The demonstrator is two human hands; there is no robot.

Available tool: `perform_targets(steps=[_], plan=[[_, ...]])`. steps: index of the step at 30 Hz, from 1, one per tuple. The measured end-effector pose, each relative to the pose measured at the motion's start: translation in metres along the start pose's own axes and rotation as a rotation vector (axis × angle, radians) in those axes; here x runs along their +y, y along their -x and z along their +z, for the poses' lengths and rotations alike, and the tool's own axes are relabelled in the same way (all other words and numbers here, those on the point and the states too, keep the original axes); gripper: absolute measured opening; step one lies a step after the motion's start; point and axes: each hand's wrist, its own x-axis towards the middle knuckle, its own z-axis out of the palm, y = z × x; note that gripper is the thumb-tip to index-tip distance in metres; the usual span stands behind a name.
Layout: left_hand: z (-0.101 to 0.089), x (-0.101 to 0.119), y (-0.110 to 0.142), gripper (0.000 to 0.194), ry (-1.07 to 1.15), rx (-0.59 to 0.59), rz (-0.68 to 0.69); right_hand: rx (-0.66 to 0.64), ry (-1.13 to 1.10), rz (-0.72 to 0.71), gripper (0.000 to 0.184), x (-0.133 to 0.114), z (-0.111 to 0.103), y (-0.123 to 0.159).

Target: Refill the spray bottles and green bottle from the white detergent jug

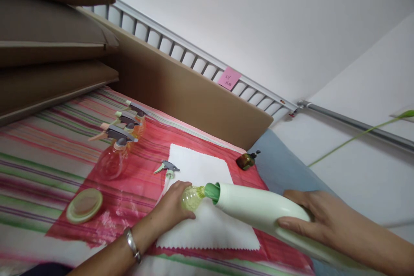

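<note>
My left hand [171, 207] is closed round a small clear yellow-green bottle [191, 197] that stands on a white cloth [200, 168]. My right hand [318, 220] grips a large pale green bottle [258, 209], tilted over so that its green spout [212, 192] meets the small bottle's mouth. A loose spray trigger head [167, 168] with its tube lies on the cloth just behind my left hand. I wear a metal bracelet [132, 243] on my left wrist.
Three clear spray bottles [121, 140] stand at the back left on a red plastic sheet [129, 198] over a striped cover. A pale green round lid [84, 205] lies at the left. A small brown bottle [246, 161] lies at the back right. Brown cushions [48, 43] are stacked at the left.
</note>
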Motion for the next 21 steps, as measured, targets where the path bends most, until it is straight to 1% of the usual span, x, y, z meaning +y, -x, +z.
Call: perform_targets(steps=[4, 13, 17, 21], plan=[[0.0000, 0.0008, 0.0001, 0.078, -0.009, -0.002, -0.003, 0.011, 0.013, -0.004, 0.043, -0.0028, -0.0011, -0.0002], [-0.0004, 0.0011, 0.0008, 0.078, 0.003, -0.007, -0.005, 0.007, 0.017, -0.017, 0.043, -0.0010, -0.0017, 0.0012], [-0.0002, 0.0022, 0.0010, 0.078, 0.003, 0.009, -0.013, -0.004, 0.009, -0.025, 0.042, -0.0004, -0.0008, 0.0007], [-0.0015, 0.0053, 0.0008, 0.077, 0.005, -0.004, -0.025, 0.001, 0.030, -0.007, 0.042, 0.0015, 0.0011, -0.0016]])
